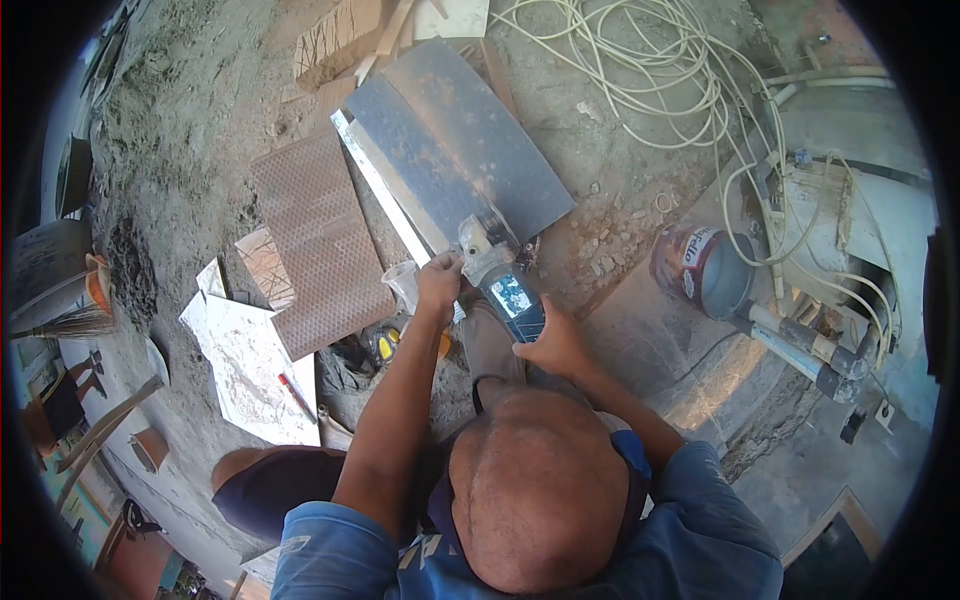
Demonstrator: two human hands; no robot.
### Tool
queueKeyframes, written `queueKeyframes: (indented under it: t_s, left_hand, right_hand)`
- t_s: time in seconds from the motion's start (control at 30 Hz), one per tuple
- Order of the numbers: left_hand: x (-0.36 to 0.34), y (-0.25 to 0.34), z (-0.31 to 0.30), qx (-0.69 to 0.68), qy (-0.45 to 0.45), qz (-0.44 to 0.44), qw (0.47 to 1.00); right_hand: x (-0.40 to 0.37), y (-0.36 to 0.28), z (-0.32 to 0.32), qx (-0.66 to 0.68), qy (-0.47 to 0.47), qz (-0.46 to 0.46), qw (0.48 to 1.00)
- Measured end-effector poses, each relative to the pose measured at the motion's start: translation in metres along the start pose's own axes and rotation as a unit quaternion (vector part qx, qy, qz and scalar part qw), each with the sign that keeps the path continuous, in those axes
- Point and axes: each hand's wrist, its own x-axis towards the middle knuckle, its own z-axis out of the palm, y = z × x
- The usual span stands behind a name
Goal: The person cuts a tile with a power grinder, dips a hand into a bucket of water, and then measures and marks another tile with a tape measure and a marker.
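Observation:
My right hand is wrapped round the dark blue body of an angle grinder. Its pale, dusty head and guard lie over the near edge of a large grey tile. At the left side of the grinder's head, my left hand is closed, its fingers meeting the tool; the exact grip is partly hidden. A long white strip runs along the tile's left edge. Just beside my left wrist is a clear plastic cup.
A brown textured tile and a white board with a red marker lie left. Rubble and a paint bucket are right, with a coiled cable beyond. A yellow-and-black object sits near my left forearm.

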Motion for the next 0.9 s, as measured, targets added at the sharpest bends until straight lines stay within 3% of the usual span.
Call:
queueKeyframes:
  t_s: [0.43,0.9]
  left_hand:
    - [-0.008,0.008,0.006,0.11,0.032,0.065,0.991]
    - [0.003,-0.002,0.002,0.08,0.008,0.051,0.995]
  right_hand:
    - [-0.007,0.015,0.003,0.012,0.001,0.005,1.0]
    - [-0.019,0.025,0.002,-0.017,0.01,0.009,1.0]
